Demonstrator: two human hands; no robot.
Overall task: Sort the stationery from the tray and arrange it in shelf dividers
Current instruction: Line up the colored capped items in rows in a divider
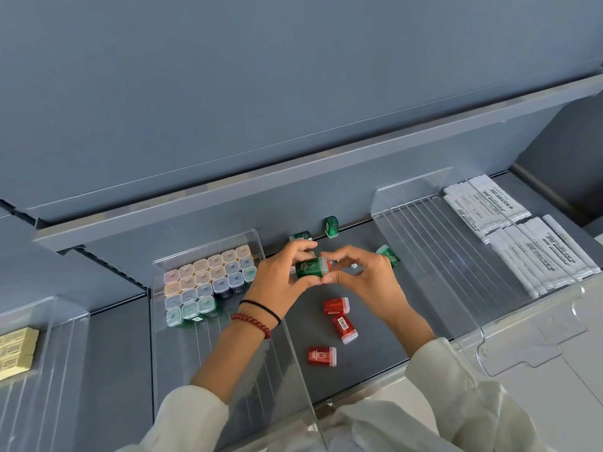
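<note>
A: Sort status?

B: Partway, by my reading. The clear divider bay [254, 238] holds pastel-capped boxes [208, 278] upright in tight rows at its back. White markers [522, 239] lie stacked in the right-hand divider, and yellow blocks [16, 350] sit in the far-left one.

A: Hands?

B: The left hand [277, 278] and right hand [368, 282] meet above the shelf [375, 337]. Both are clamped on one green box [306, 267], which is held on its side. The left grips the body, the right pinches the pale cap end.

A: Outstanding?

B: Three red boxes [336, 306] lie loose on the shelf floor between the dividers. Three loose green boxes [331, 226] sit further back, one of them upright. Judgement: the reds and greens are not yet grouped in any bay. I can't identify a source tray.
</note>
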